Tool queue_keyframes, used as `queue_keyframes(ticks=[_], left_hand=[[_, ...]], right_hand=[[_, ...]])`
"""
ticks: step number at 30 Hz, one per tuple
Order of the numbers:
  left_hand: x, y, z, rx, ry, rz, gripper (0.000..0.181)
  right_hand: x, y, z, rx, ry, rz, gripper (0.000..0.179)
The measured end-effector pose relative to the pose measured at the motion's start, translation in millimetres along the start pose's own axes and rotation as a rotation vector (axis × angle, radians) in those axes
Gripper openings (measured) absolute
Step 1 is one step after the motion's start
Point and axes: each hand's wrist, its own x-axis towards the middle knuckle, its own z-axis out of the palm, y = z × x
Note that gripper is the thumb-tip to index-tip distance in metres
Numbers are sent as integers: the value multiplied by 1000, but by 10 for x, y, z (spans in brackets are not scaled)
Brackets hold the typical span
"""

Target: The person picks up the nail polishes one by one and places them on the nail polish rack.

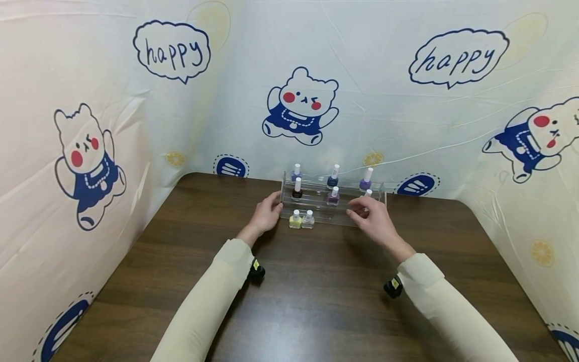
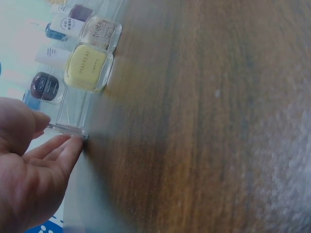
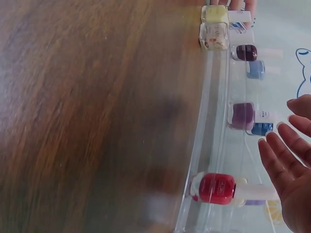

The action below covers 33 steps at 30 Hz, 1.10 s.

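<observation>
A clear tiered display rack (image 1: 318,217) stands on the table with nail polish bottles on it. My left hand (image 1: 267,213) grips its left end, thumb and fingers on either side of the end panel (image 2: 68,130). Near that hand, a yellow bottle (image 2: 88,68) and a clear speckled bottle (image 2: 101,34) sit side by side at the front. My right hand (image 1: 372,217) is at the rack's right part, fingers apart and holding nothing. In the right wrist view, a red bottle (image 3: 217,188) stands near it; in the head view the hand hides this bottle.
Higher on the rack stand a dark bottle (image 1: 297,192), a purple one (image 1: 333,197), a light blue one (image 1: 296,176), a dark blue one (image 1: 332,180) and a violet one (image 1: 365,183). A printed cloth (image 1: 244,100) hangs close behind the brown table (image 1: 316,301).
</observation>
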Motion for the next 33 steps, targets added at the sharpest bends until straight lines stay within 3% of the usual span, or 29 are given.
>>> queue_keyframes(ticks=[33], left_hand=[[-24, 20, -8, -12, 0, -7, 50]], right_hand=[[200, -145, 371, 67, -91, 20, 22]])
